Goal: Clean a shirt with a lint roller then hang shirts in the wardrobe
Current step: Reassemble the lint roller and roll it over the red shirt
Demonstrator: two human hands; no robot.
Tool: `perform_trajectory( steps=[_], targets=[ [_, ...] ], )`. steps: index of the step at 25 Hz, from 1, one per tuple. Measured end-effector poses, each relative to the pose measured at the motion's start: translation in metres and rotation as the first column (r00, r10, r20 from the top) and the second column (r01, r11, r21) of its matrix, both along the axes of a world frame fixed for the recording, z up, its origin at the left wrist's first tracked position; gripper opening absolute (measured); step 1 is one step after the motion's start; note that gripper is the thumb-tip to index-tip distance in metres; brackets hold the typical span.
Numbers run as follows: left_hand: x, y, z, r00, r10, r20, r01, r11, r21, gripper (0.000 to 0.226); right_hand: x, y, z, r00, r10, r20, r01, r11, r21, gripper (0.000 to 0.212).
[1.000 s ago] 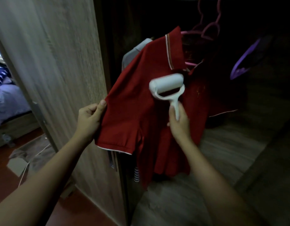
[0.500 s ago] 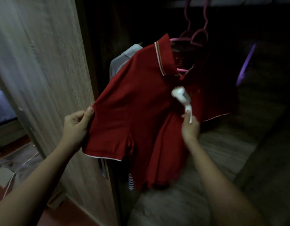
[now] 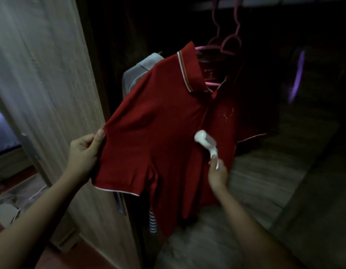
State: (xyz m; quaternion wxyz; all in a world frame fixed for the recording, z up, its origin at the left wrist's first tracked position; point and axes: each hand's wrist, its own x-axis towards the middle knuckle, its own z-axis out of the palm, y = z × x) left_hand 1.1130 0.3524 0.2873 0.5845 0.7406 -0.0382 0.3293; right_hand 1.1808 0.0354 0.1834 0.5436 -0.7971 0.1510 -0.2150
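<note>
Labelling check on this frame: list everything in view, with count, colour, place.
red polo shirt: 1, red, white trim, on pink hanger
lint roller: 1, white, at shirt's front
pink hangers: 2, pink, above the shirt
grey shirt: 1, grey, behind red shirt
striped garment: 1, dark-and-white, below red hem
purple hanger: 1, purple, far right
wardrobe door: 1, light wood, left
left hand: 1, grips the sleeve
right hand: 1, holds roller handle

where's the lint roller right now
Head view, right of centre: the lint roller is held by the right hand against the red shirt, below its collar.
</note>
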Motion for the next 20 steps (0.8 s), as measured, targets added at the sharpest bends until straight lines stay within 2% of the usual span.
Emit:
perform_trajectory(
  steps=[4,6,9,12,14,16,17,18,20],
  targets=[
    [-0.001,-0.004,0.001,1.0,0.012,-0.011,-0.012,1.0,-0.018,0.036,0.055,-0.054,0.095,0.976,-0.116,0.182,0.122,0.992,-0.019,0.047],
    [0.0,-0.004,0.0,1.0,0.009,-0.006,-0.009,1.0,-0.025,0.036,0.062,-0.065,0.112,0.973,-0.119,0.198,0.121,0.993,0.002,0.047],
    [0.0,-0.001,-0.001,1.0,0.018,0.002,-0.018,1.0,-0.011,0.042,0.044,-0.044,0.054,0.993,-0.008,0.118,0.014,0.999,-0.044,0.041],
    [0.003,0.003,-0.004,1.0,0.009,0.008,-0.009,1.0,0.008,0.062,-0.012,0.011,-0.054,0.983,0.173,-0.068,-0.17,0.985,0.042,0.036],
    [0.003,0.004,-0.005,1.0,0.006,0.012,-0.006,1.0,0.029,0.075,-0.06,0.042,-0.112,0.938,0.263,-0.224,-0.244,0.964,0.109,0.047],
    [0.002,0.004,-0.004,1.0,0.004,0.014,-0.004,0.999,0.036,0.076,-0.09,0.054,-0.143,0.882,0.317,-0.349,-0.32,0.946,0.052,0.053],
    [0.002,0.004,-0.004,1.0,0.0,0.009,-0.001,0.999,0.04,0.073,-0.093,0.055,-0.137,0.877,0.315,-0.363,-0.325,0.945,0.035,0.048],
    [0.002,0.004,-0.003,1.0,-0.001,0.002,0.001,0.999,0.032,0.068,-0.087,0.055,-0.121,0.899,0.305,-0.315,-0.305,0.951,0.051,0.044],
    [0.0,0.003,-0.001,1.0,-0.002,-0.012,0.002,1.0,0.003,0.053,-0.064,0.053,-0.057,0.963,0.24,-0.122,-0.23,0.969,0.086,0.042]
  ],
)
